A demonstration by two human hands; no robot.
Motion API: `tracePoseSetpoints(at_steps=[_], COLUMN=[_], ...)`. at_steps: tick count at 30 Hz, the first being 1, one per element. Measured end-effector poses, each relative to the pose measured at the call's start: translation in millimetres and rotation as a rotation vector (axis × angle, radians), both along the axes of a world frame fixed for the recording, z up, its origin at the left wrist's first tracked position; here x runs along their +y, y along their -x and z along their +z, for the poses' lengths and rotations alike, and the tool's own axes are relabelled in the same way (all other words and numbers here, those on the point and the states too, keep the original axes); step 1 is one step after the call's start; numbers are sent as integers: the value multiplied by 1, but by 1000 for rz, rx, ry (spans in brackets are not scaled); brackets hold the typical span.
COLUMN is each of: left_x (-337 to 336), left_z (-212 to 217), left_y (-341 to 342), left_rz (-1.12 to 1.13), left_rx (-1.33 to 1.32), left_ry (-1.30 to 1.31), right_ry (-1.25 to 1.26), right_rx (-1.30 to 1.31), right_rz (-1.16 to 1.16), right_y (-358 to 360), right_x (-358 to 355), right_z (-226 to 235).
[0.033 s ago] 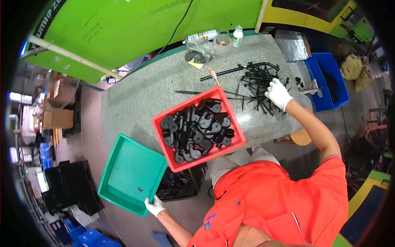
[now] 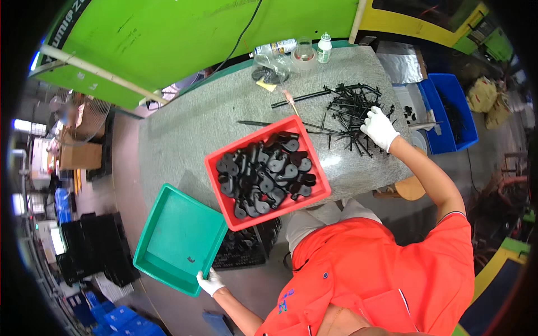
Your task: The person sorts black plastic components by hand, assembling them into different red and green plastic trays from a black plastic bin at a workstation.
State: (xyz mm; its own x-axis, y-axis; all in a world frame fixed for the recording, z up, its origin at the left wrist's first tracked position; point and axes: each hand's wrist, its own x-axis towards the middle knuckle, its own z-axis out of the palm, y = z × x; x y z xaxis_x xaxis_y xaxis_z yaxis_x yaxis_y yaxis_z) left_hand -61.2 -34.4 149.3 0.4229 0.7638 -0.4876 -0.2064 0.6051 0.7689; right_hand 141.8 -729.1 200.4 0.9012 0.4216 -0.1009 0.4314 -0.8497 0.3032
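Note:
My left hand (image 2: 211, 281), in a white glove, is closed on the near rim of a green plastic tray (image 2: 182, 229). One small dark piece (image 2: 191, 260) lies in that tray. My right hand (image 2: 379, 129), also gloved in white, rests at the right side of a tangled pile of thin black plastic sticks (image 2: 350, 112). Its fingers are curled; whatever they hold, if anything, is hidden. Between my hands a red tray (image 2: 325, 193) sits at the table's near edge, heaped with black rounded plastic parts (image 2: 266, 173).
The grey speckled table (image 2: 185, 134) holds a brush (image 2: 289, 99), a spray can (image 2: 274, 48), a white bottle (image 2: 324, 48) and a clear plastic bag (image 2: 270, 66). A blue bin (image 2: 448, 143) stands right of it. Below the red tray is a black crate (image 2: 241, 260); a wooden stool (image 2: 410, 187) is near the right edge.
The view has shifted very slightly, and the red tray appears a little higher. Both hands keep their places.

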Motion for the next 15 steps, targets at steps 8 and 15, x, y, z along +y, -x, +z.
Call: tracePoseSetpoints(at_steps=[8, 15], left_x=[-106, -225], left_z=[44, 23], left_y=[183, 256], left_rz=[201, 28], left_rx=[97, 314], left_ry=[16, 174], right_ry=[-80, -170], right_rx=[-72, -95], right_rz=[216, 277], right_y=[21, 42], right_x=[-47, -80], right_z=[-4, -1])
